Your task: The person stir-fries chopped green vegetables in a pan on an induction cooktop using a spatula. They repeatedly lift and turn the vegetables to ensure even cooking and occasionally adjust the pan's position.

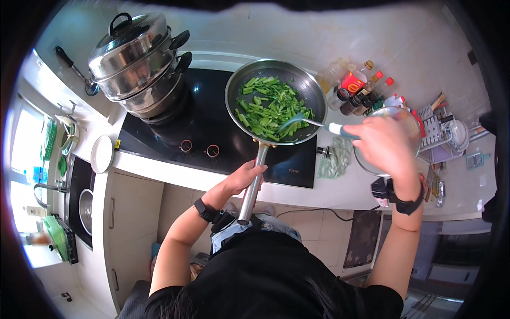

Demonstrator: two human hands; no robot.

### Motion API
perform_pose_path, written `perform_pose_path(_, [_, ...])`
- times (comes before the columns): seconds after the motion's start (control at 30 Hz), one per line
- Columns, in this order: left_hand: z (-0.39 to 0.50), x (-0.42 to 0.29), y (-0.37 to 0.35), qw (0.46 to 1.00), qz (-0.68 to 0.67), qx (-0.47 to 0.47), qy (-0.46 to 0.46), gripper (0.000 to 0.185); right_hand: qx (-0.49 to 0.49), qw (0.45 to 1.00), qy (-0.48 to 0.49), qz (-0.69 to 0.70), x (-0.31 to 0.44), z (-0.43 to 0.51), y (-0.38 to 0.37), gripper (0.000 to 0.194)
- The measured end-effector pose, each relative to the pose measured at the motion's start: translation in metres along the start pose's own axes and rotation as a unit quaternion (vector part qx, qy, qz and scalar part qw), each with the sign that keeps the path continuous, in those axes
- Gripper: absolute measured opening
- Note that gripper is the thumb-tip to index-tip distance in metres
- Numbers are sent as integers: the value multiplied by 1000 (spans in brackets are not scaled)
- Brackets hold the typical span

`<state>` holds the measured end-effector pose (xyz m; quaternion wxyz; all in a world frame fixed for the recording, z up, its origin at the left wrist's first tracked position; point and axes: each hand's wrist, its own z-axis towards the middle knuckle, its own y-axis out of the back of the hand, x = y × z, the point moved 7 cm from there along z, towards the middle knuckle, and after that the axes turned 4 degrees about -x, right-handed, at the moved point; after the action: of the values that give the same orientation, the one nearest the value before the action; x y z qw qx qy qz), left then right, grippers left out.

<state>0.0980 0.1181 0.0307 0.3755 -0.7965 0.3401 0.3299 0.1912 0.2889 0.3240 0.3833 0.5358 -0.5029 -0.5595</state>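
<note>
My left hand (246, 177) is closed around the metal handle (252, 191) of a frying pan (239, 75). The pan sits over the right part of a black glass cooktop (207, 119). Chopped green stalks and leaves (275, 103) are spread across the pan's dark inside. In my right hand (380, 141), blurred, is the handle of a cooking spatula (295, 121). The spatula's grey-green head touches the greens at the pan's lower right.
A stacked, lidded steamer pot (131, 67) stands on the cooktop's left. Several seasoning bottles (368, 85) crowd the back right. Near my right hand lie a crumpled plastic bag (336, 157) and a large round lid or bowl (412, 123). A dish rack (432, 123) stands farther right.
</note>
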Motion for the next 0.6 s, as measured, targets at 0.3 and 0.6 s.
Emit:
perform_pose_path(0.3, [0,-1,0,1000,5,6,2,23,-127,988,-79,28,2,66,-89,25])
perform_pose_path(0.6, [0,-1,0,1000,-1,6,-4,23,-72,996,9,49,-24,5,-3,35])
